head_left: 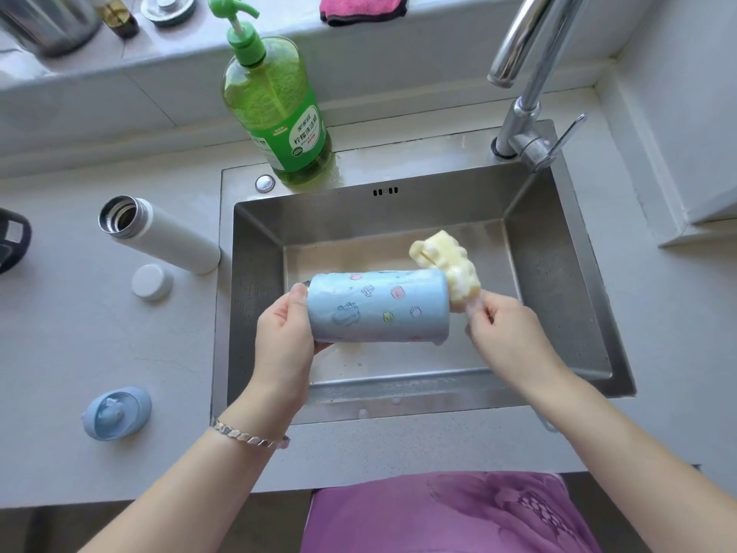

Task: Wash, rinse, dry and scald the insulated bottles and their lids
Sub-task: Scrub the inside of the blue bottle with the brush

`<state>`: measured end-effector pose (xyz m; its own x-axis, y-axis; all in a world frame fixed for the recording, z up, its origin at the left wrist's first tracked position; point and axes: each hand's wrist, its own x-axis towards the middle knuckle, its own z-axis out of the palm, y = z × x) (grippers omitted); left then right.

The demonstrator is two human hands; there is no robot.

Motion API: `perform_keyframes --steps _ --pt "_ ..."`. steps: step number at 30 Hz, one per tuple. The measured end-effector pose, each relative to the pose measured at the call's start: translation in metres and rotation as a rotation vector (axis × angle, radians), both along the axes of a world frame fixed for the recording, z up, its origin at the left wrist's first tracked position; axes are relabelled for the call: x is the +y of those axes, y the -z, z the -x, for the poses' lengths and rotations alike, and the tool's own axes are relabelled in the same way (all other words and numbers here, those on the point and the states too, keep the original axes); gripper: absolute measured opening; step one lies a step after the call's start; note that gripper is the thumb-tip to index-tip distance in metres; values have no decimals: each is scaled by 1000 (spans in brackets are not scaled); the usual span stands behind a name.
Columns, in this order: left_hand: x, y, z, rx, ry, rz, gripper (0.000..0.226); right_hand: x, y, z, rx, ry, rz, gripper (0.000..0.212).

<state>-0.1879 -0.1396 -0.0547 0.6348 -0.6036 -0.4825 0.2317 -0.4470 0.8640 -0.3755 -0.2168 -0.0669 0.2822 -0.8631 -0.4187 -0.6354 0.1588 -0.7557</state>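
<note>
A light blue insulated bottle (379, 307) with small cartoon prints lies sideways over the steel sink (558, 281). My left hand (285, 337) grips its mouth end. My right hand (502, 333) pinches a soapy yellow sponge brush (450, 265), whose foam head presses against the bottle's base end. A white insulated bottle (159, 235) stands open on the counter to the left, its white lid (152, 282) in front of it. The blue lid (117, 413) sits nearer the counter's front edge.
A green dish-soap pump bottle (279, 113) stands behind the sink's back rim. The chrome faucet (526, 93) rises at the back right. A pink cloth (363, 8) lies on the ledge. A dark object (12, 241) sits at the far left edge.
</note>
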Motion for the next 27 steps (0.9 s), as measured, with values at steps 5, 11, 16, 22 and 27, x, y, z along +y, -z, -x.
perform_keyframes --steps 5,11,16,22,27 --pt "-10 -8 -8 -39 129 40 36 -2 -6 -3 -537 279 -562 21" --pt "-37 -10 -11 -90 109 104 29 -1 -13 -6 -635 205 -628 35" --pt "-49 -20 23 165 -83 65 93 7 -11 -23 -625 300 -393 25" --pt "-52 -16 24 538 -319 -93 59 17 -15 -23 -389 59 -83 6" --pt "-54 -19 13 715 -389 -137 44 43 -17 -18 -68 -224 231 28"
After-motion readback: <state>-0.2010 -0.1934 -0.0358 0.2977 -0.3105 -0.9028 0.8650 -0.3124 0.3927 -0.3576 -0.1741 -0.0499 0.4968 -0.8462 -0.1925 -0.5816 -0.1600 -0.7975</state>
